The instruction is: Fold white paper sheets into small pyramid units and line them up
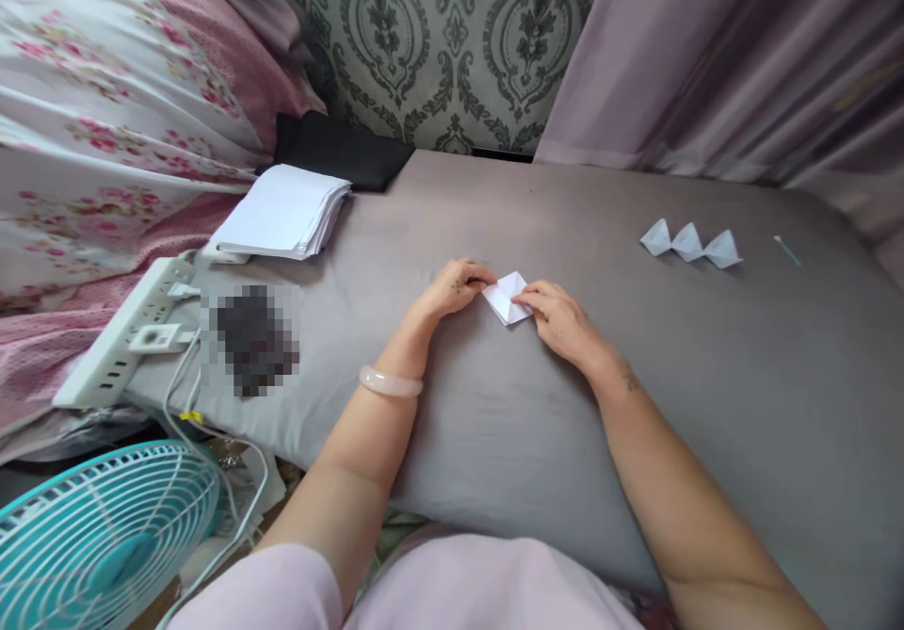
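Note:
A small folded square of white paper (507, 299) lies in front of me on the grey cloth surface (452, 404), turned cornerwise with creases and layers showing. My left hand (456, 286) is closed at its left corner, fingertips pinching the edge. From the right, my right hand (561, 317) is closed on the opposite corner, its index finger resting on the paper's top face. The thumbs are mostly hidden. Farther right stands a row of folded white paper pieces (688, 242), three points side by side.
A stack of white paper (286, 211) lies at the back left beside a black folded item (353, 150). A power strip (127, 333) with plugs and cables runs along the left edge, above a turquoise fan (120, 536). A thin stick (787, 250) lies far right.

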The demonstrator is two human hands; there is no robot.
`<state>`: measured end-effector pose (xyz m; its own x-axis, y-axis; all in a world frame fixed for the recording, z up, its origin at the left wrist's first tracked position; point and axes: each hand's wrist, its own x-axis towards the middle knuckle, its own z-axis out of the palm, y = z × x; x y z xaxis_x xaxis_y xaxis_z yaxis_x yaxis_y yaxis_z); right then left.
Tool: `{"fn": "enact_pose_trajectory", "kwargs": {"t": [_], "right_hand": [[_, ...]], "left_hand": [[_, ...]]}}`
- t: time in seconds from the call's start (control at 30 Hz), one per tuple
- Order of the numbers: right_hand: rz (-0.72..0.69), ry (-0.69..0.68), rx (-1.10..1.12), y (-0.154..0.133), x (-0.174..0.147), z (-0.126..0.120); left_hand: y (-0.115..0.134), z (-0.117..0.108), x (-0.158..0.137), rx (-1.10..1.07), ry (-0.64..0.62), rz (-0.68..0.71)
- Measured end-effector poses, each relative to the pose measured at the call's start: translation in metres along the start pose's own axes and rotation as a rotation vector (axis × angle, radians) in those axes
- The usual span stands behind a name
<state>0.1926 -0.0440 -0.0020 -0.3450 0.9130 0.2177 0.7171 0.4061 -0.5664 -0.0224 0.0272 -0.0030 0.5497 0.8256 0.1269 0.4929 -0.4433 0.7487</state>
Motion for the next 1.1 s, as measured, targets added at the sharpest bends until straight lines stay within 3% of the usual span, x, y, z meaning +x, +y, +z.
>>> {"fn": "enact_pose_trajectory", "kwargs": {"t": [0.13, 0.33, 0.6, 1.1], "right_hand": [[0.079, 0.045, -0.057, -0.01, -0.001, 0.003], [0.276, 0.09, 0.138, -0.011, 0.006, 0.005], [0.25, 0.091, 0.184, -0.011, 0.0, 0.005], [0.215, 0.182, 0.076, -0.01, -0.008, 0.02]], "left_hand": [[-0.002, 0.0, 0.0, 0.019, 0.008, 0.026], [-0.005, 0.002, 0.001, 0.042, 0.02, 0.026], [0.005, -0.001, 0.0, 0.069, 0.014, 0.039], [0.022, 0.0, -0.009, 0.23, -0.039, -0.085]]}}
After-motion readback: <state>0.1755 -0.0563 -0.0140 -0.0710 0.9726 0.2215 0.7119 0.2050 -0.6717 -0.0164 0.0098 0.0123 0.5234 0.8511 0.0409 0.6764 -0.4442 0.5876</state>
